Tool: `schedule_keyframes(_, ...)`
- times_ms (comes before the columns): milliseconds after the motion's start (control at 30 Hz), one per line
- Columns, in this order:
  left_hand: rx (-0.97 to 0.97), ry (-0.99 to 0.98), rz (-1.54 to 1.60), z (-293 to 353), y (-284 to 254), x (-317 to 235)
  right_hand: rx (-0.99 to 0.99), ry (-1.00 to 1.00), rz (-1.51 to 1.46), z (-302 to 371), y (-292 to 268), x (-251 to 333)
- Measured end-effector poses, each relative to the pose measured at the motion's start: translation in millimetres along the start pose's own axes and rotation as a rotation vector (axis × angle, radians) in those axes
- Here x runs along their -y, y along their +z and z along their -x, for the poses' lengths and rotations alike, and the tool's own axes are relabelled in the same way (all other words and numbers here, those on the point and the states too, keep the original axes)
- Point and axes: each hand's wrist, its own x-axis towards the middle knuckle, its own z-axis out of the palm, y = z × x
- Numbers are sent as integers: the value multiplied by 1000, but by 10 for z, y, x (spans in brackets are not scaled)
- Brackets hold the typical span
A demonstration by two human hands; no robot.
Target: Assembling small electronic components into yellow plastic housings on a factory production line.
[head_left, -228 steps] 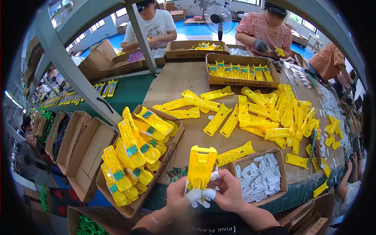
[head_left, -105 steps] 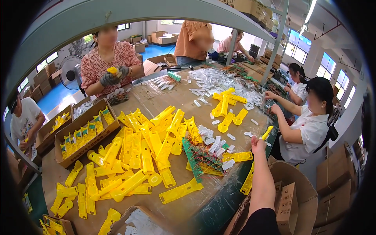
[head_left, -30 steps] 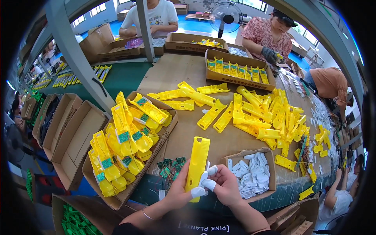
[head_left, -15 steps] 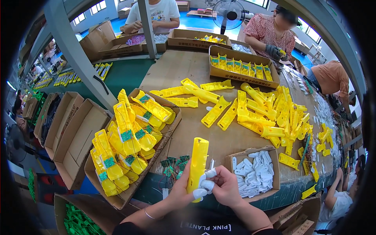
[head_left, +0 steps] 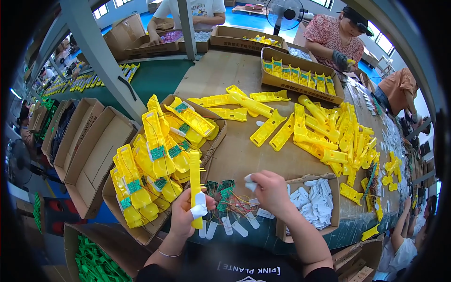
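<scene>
Upright in my left hand point(head_left: 182, 212) is a narrow yellow plastic shell point(head_left: 195, 176), turned edge-on, with small prongs along one side. White covering shows on that thumb, and a white piece lies against the shell just above it. My right hand point(head_left: 271, 191) is apart from the shell, over the table, its fingers curled and white-capped fingertips together; whether anything is pinched there is hidden. Between the hands lie green circuit boards point(head_left: 227, 189) with red and yellow wires and white tabs point(head_left: 239, 229). Beside my right wrist stands a carton of white plastic pieces point(head_left: 312, 207).
A carton point(head_left: 218, 136) at left is piled with yellow shells bearing boards. Loose yellow shells point(head_left: 329, 131) cover the right of the table. Another carton point(head_left: 300, 89) of fitted shells stands at the back, near a co-worker point(head_left: 333, 42). A metal post point(head_left: 101, 56) rises at left.
My hands have parted: the left carried the yellow shell leftward and turned it edge-on, while the right let go of it and moved up and slightly right. The view has shifted a little.
</scene>
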Motion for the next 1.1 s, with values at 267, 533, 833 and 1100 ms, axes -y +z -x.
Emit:
schedule_keyframes(267, 5, -153, -91, -68, -33, 240, 273, -263, 337, -37, 289, 37)
schedule_keyframes(533, 229, -98, 266, -138, 387, 30, 274, 271, -519, 183, -220, 112)
schedule_keyframes(833, 245, 472, -723, -43, 494, 101, 42, 8, -143, 228, -357, 310)
schedule_keyframes(1100, 372, -244, 524, -177, 228, 372, 90, 222, -570, 242, -276, 542)
